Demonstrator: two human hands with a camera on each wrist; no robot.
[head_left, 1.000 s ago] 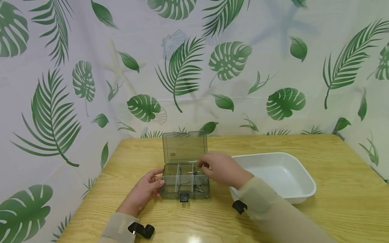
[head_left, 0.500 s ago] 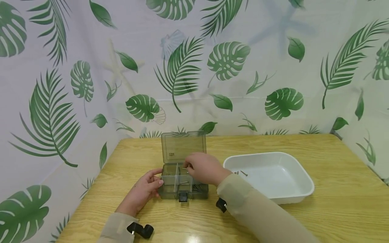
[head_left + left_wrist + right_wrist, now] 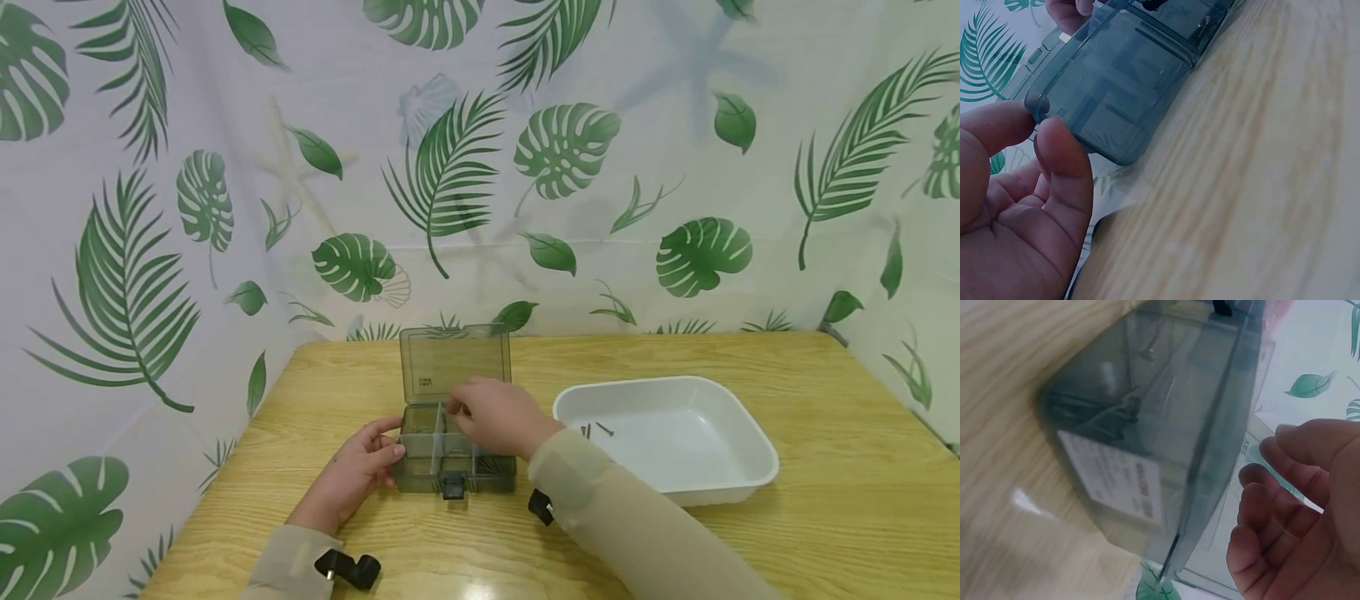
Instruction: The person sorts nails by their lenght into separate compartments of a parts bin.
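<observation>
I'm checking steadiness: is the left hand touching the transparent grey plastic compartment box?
Touching. The left wrist view shows the left hand pinching one corner of the transparent grey plastic box between thumb and a finger.

Smooth translucent plastic box (image 3: 456, 465), glossy tray (image 3: 675, 442), sheeny wood-grained tabletop (image 3: 420, 537), small screws (image 3: 605, 429) seemingly metal.

Box (image 3: 420, 482): back-right compartment hidden behind the right grip (image 3: 498, 414).
Sticker (image 3: 1116, 478): print blurred; I can't read it.
Tray (image 3: 667, 450): near-left corner covered by the right sleeve (image 3: 637, 517).

R hand (image 3: 498, 417) moved L over box (image 3: 456, 468), tray (image 3: 690, 467) screws (image 3: 606, 429) uncovered, grip prob. looser
</observation>
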